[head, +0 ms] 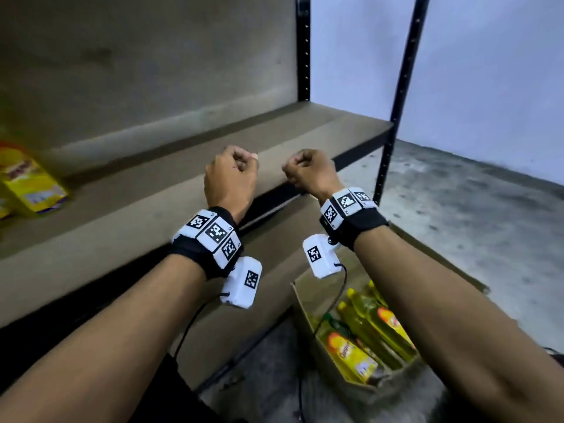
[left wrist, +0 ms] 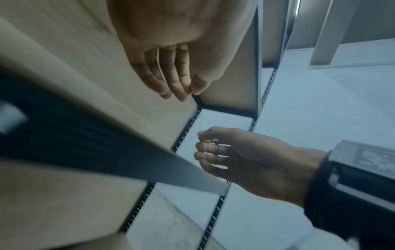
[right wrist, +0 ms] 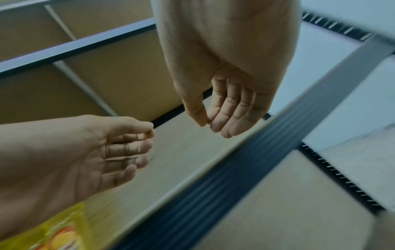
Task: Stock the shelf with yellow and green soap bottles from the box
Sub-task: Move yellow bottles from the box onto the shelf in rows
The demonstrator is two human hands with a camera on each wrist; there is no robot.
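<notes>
- Nearest us, the cardboard box [head: 308, 303] sits on the floor at lower right, below the right forearm. It holds several yellow soap bottles [head: 370, 328] lying on their sides; we see a dark green cap [head: 331, 319] among them, but cannot confirm a green bottle body in this light.
- Above the box, the left hand [head: 231, 175] and right hand [head: 309, 170] hang side by side over the front edge of the shelf [head: 305, 126]. Both are curled, thumb meeting fingertips, and both wrist views show nothing inside either.
- Farther left, one yellow soap bottle [head: 29, 181] already rests on the shelf board, blurred and cut by the frame edge; it appears tilted, not upright.
- Beyond, the bare shelf board runs to the black slotted uprights [head: 303, 47] and the pale wall [head: 488, 71].
- Risks as we judge them: the wrist cable [head: 334, 297] dangles into the box mouth and could snag a cap on the next reach. Bottles packed lying down may slip if taken by the neck. A tilted bottle on the shelf could topple when a neighbour is set against it.
</notes>
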